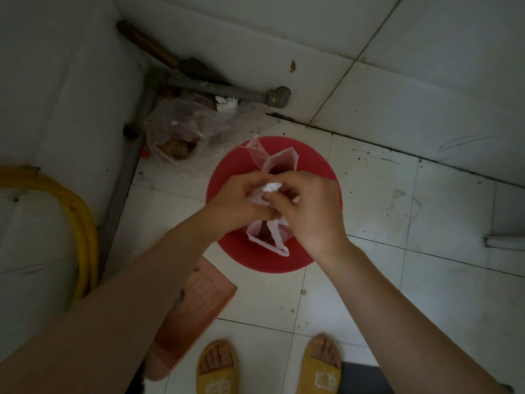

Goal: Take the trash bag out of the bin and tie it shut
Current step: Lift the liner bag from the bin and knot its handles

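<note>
Above the red bin (227, 177), a thin white trash bag (268, 240) is gripped at its gathered top by both hands.

The left hand (235, 201) and the right hand (309, 206) are clenched together on the bunched neck of the bag, directly over the bin's mouth; loose flaps stick out beyond and below them. The film is judged light, soft and somewhat slippery, easily torn, so it is best held by the twisted neck or the two loose ears rather than the body. Dark brownish waste is glimpsed inside the bag; how much cannot be told. Whether the bag's bottom has cleared the bin cannot be told. Behind the bin, to its left, a clear plastic bag (181, 129) with brown scraps lies on the floor (369, 280).
</note>
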`<move>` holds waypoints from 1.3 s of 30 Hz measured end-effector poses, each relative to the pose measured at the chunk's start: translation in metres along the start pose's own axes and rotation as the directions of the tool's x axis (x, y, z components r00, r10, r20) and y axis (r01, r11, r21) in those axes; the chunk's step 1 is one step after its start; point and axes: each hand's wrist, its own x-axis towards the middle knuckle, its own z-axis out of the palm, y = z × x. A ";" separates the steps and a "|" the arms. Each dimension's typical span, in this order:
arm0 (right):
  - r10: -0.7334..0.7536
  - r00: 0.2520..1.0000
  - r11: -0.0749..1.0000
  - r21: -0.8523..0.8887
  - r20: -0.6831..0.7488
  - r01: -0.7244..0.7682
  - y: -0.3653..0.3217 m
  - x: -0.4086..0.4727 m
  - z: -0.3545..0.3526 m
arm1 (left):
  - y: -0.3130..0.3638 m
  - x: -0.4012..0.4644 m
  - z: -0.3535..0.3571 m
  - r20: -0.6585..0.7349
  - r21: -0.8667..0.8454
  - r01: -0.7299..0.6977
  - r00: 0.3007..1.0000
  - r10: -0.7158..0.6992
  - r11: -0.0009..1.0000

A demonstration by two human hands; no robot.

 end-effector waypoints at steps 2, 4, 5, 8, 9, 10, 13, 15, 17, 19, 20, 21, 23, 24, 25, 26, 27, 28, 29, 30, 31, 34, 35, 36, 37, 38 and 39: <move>-0.020 0.998 0.999 0.033 0.059 0.018 -0.002 0.006 0.001 | 0.000 -0.001 -0.003 -0.052 -0.032 -0.032 0.998 0.031 0.999; -0.025 0.995 0.995 0.098 0.092 0.016 -0.003 0.011 -0.001 | -0.002 0.000 -0.006 -0.119 -0.066 -0.060 0.992 0.052 0.996; 0.000 0.998 0.990 0.142 0.070 -0.010 -0.001 0.014 -0.003 | -0.004 0.000 -0.008 -0.138 -0.072 -0.064 0.989 0.053 0.995; 0.110 0.994 0.973 0.202 0.026 -0.113 0.006 0.024 -0.012 | -0.007 0.001 -0.015 -0.153 -0.071 -0.031 0.988 0.020 0.997; 0.126 0.989 0.978 0.161 0.075 -0.136 0.008 0.027 -0.013 | -0.007 0.001 -0.018 -0.150 -0.070 -0.020 0.989 0.009 0.997; 0.136 0.981 0.983 0.104 0.140 -0.152 0.010 0.028 -0.013 | -0.008 0.002 -0.022 -0.146 -0.069 -0.012 0.989 0.002 0.998; 0.134 0.968 0.989 0.029 0.214 -0.144 0.009 0.031 -0.006 | -0.005 0.002 -0.031 -0.117 -0.063 -0.014 0.993 0.006 0.998; 0.143 0.968 0.985 0.071 0.204 -0.160 0.009 0.032 -0.003 | -0.002 0.003 -0.035 -0.086 -0.028 -0.017 0.996 0.015 0.999; 0.169 0.961 0.970 0.133 0.220 -0.201 0.008 0.033 -0.001 | -0.001 0.003 -0.038 -0.070 -0.002 0.004 0.998 -0.004 1.000; 0.194 0.955 0.961 0.154 0.222 -0.231 0.008 0.034 0.000 | 0.001 0.004 -0.040 -0.071 0.025 0.037 0.997 -0.035 0.999; 0.197 0.959 0.963 0.145 0.203 -0.228 0.007 0.035 0.000 | 0.003 0.005 -0.040 -0.066 0.054 0.048 0.997 -0.044 0.997; 0.189 0.967 0.969 0.126 0.170 -0.212 0.005 0.034 0.000 | 0.003 0.006 -0.041 -0.047 0.106 0.046 0.998 -0.041 0.993; 0.146 0.986 0.985 0.083 0.085 -0.153 0.000 0.028 0.001 | 0.007 0.007 -0.041 0.008 0.216 0.035 0.999 -0.037 0.976; 0.125 0.992 0.990 0.067 0.036 -0.127 -0.003 0.023 0.003 | 0.008 0.008 -0.042 0.029 0.252 0.036 0.999 -0.045 0.967; 0.113 0.993 0.992 0.060 -0.017 -0.112 -0.005 0.016 0.005 | 0.008 0.009 -0.043 0.053 0.286 0.042 0.997 -0.060 0.957; 0.114 0.991 0.992 0.064 -0.070 -0.110 -0.007 0.009 0.008 | 0.010 0.010 -0.044 0.075 0.322 0.049 0.994 -0.078 0.945; 0.127 0.985 0.990 0.077 -0.120 -0.118 -0.008 0.002 0.012 | 0.010 0.010 -0.045 0.098 0.343 0.060 0.990 -0.099 0.937; 0.150 0.975 0.985 0.104 -0.162 -0.135 -0.009 -0.006 0.017 | 0.010 0.011 -0.046 0.118 0.342 0.071 0.986 -0.118 0.937; 0.182 0.964 0.978 0.141 -0.196 -0.156 -0.010 -0.014 0.023 | 0.011 0.011 -0.047 0.133 0.334 0.087 0.981 -0.138 0.939; 0.216 0.950 0.967 0.185 -0.224 -0.177 -0.012 -0.021 0.030 | 0.011 0.011 -0.048 0.144 0.328 0.103 0.977 -0.157 0.939; 0.248 0.937 0.954 0.230 -0.247 -0.192 -0.014 -0.028 0.037 | 0.011 0.010 -0.048 0.150 0.320 0.120 0.973 -0.176 0.940; 0.284 0.911 0.927 0.329 -0.299 -0.181 -0.015 -0.043 0.055 | 0.006 0.008 -0.050 0.135 0.280 0.175 0.966 -0.219 0.944; 0.263 0.912 0.932 0.326 -0.315 -0.157 -0.013 -0.045 0.059 | 0.005 0.007 -0.049 0.132 0.274 0.193 0.963 -0.235 0.942; 0.235 0.917 0.943 0.306 -0.322 -0.134 -0.010 -0.046 0.063 | 0.005 0.006 -0.050 0.137 0.268 0.208 0.958 -0.251 0.941; 0.207 0.924 0.953 0.278 -0.321 -0.117 -0.007 -0.046 0.066 | 0.006 0.004 -0.050 0.143 0.263 0.219 0.954 -0.263 0.939; 0.180 0.932 0.963 0.248 -0.314 -0.102 -0.004 -0.046 0.068 | 0.008 0.002 -0.050 0.146 0.262 0.227 0.951 -0.271 0.938; 0.152 0.940 0.972 0.219 -0.306 -0.086 -0.002 -0.045 0.070 | 0.010 0.001 -0.051 0.144 0.269 0.230 0.951 -0.275 0.935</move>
